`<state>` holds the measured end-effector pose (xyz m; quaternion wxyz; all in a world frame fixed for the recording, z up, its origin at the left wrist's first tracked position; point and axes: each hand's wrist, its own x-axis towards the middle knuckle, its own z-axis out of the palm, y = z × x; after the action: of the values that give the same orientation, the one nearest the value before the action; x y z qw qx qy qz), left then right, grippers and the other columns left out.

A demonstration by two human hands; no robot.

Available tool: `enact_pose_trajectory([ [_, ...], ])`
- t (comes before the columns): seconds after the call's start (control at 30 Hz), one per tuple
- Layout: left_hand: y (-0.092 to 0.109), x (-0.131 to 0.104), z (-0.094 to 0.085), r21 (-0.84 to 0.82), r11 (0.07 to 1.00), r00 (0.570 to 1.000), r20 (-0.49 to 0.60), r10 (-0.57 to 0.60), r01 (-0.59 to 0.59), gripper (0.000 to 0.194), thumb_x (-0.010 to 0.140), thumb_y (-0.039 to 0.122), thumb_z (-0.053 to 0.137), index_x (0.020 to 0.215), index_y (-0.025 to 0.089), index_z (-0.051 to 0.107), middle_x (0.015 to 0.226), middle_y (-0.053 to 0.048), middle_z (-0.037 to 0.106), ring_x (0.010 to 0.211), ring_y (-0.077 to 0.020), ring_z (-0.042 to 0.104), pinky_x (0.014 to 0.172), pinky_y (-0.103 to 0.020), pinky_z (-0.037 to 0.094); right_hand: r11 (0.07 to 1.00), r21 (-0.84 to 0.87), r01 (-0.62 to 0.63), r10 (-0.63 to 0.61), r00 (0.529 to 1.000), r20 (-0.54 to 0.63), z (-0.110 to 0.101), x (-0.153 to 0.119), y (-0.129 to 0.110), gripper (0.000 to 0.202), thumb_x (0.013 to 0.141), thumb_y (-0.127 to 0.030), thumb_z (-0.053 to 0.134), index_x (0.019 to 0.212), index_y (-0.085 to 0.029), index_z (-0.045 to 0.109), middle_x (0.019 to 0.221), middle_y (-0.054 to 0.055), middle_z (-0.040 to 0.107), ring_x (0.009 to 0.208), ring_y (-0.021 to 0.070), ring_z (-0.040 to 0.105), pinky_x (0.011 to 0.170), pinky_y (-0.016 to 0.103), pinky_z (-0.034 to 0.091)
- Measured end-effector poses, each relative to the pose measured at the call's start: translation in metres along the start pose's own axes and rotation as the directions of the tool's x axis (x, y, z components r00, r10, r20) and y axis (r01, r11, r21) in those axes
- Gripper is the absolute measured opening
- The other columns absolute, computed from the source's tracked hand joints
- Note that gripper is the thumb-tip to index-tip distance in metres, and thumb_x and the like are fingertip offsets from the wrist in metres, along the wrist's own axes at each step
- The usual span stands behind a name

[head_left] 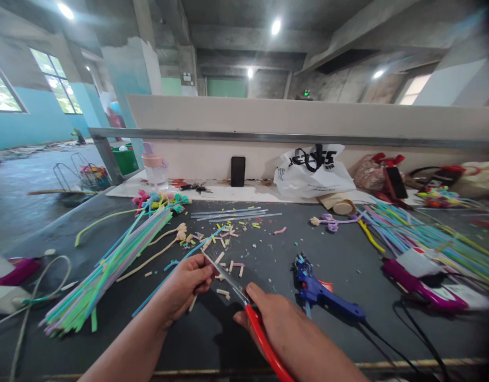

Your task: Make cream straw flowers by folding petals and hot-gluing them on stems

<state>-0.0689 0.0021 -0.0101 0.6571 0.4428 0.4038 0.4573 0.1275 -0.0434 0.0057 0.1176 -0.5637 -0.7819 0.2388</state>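
Head view: red-handled scissors (254, 321) are clamped in the right hand (274, 315), blades beside the left hand (191, 281), fingers pinched together—on what cannot be told. Snippets (230, 266) are scattered beyond; pipe cleaners (113, 276) bundled leftward seem untrimmed.

On the dark bench (340, 254), pastel stems (121, 260) lie left of the left hand (197, 278). A blue glue gun (328, 300) lies beside the right hand (274, 318).

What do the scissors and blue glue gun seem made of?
Scissors: blades likely metal, from their silvery shine; handle perhaps plastic or plastic-coated, going by its smooth, glossy red. Blue glue gun: probably hard plastic, slightly satiny, judging by its evenly coloured, moulded-looking body.
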Motion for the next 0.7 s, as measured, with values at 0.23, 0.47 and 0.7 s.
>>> enact_pose_trajectory([
  [0.23,0.002,0.000,0.000,-0.017,1.000,1.000,0.009,0.002,-0.002,0.023,0.072,0.034,0.064,0.070,0.012,0.056,0.055,0.003,0.046,0.046,-0.0030,0.030,0.042,-0.015,0.019,1.000,-0.014,0.023,-0.023,1.000,-0.017,-0.005,-0.001,0.002,0.017,0.083,-0.040,0.048,0.080,-0.023,0.047,0.062,-0.003,0.061,0.050,0.0102,0.052,0.044,0.020,0.026],
  [0.47,0.005,-0.002,0.005,-0.061,0.998,0.999,-0.042,0.017,-0.019,0.018,0.066,0.027,0.066,0.068,0.013,0.055,0.060,0.001,0.051,0.051,-0.0048,0.038,0.045,-0.015,0.025,0.998,-0.055,0.033,-0.033,0.999,0.011,-0.013,-0.007,-0.003,0.023,0.083,-0.047,0.047,0.085,-0.024,0.049,0.071,-0.001,0.063,0.058,0.0141,0.056,0.049,0.022,0.030],
  [0.7,0.004,-0.002,0.005,-0.042,0.999,0.999,-0.035,0.007,-0.009,0.019,0.066,0.028,0.067,0.069,0.012,0.057,0.061,0.001,0.051,0.051,-0.0050,0.039,0.044,-0.016,0.025,0.999,-0.037,0.009,-0.009,1.000,-0.005,-0.009,-0.004,-0.004,0.013,0.085,-0.036,0.049,0.084,-0.023,0.050,0.071,0.000,0.065,0.059,0.0144,0.059,0.051,0.022,0.031],
])
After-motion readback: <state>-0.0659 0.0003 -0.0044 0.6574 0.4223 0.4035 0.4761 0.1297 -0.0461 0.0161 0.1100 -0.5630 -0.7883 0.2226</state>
